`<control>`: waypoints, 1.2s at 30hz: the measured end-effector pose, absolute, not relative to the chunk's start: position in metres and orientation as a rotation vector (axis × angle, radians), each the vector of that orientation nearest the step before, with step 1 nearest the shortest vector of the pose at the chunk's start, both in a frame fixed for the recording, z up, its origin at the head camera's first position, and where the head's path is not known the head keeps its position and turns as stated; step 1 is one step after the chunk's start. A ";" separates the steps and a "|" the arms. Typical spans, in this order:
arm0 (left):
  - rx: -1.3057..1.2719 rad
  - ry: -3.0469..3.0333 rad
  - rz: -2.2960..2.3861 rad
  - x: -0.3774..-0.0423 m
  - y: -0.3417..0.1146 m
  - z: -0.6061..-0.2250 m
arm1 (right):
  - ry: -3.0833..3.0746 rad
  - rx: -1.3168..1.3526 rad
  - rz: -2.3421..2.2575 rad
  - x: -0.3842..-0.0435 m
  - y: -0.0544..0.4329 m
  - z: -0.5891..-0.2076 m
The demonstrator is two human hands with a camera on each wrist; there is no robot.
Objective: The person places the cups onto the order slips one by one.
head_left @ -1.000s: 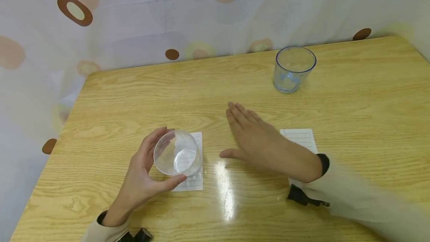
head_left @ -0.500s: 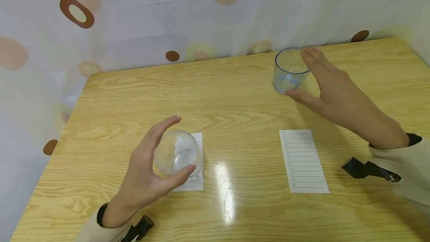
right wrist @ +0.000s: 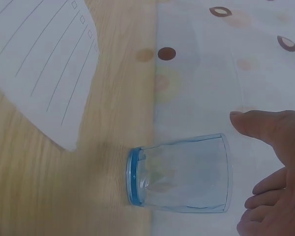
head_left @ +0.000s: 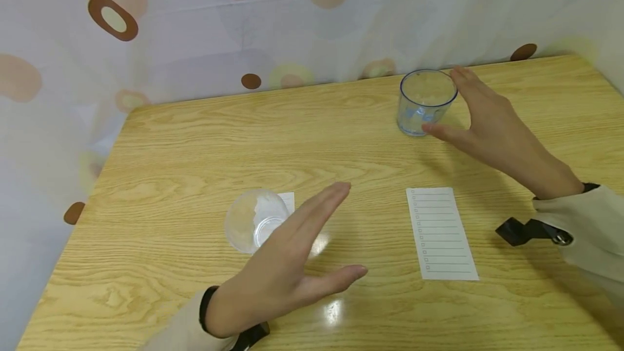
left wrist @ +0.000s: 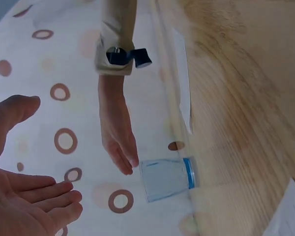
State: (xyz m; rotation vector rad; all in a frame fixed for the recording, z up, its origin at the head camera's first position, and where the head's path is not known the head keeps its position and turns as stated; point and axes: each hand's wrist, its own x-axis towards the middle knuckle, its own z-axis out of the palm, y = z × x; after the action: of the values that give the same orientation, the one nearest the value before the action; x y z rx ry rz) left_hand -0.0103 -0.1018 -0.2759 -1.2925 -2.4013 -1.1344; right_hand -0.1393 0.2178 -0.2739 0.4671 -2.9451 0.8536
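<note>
A clear glass (head_left: 419,115) with a blue rim stands upright near the back of the table. My right hand (head_left: 497,129) is at its right side, thumb and fingers spread; in the right wrist view a gap shows between this hand (right wrist: 273,182) and the glass (right wrist: 187,174). My left hand (head_left: 283,264) hovers over the table at front centre, fingers straight, thumb apart, holding nothing. Behind and left of it, a clear plastic bowl (head_left: 244,221) sits partly on a lined paper slip (head_left: 287,200). The left hand hides part of both.
Another lined slip with checkboxes (head_left: 441,234) lies on the wooden table (head_left: 170,150), in front of the glass. A white curtain (head_left: 185,26) with brown and peach spots hangs along the back edge. Each wrist wears a black strap (head_left: 528,230).
My left hand has let go of the bowl and moved right. The right hand has gone from the table's middle to the glass. Bowl and glass stay in place.
</note>
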 end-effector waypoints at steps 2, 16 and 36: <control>-1.321 -2.436 -1.093 -0.010 -0.094 -0.278 | -2.947 0.463 0.860 -0.142 0.217 -0.275; -1.403 -3.117 -0.518 -0.025 -0.032 -0.300 | -2.947 0.373 0.992 -0.154 0.215 -0.284; -1.379 -3.334 -0.064 -0.043 0.008 -0.321 | -2.765 0.145 1.392 -0.165 0.211 -0.306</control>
State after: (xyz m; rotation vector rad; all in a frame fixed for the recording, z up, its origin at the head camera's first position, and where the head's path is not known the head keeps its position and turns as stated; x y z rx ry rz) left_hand -0.0432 0.0084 -0.3206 -1.3792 -3.3343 -0.0636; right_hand -0.1653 0.2108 -0.3065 0.1447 -2.7651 1.3925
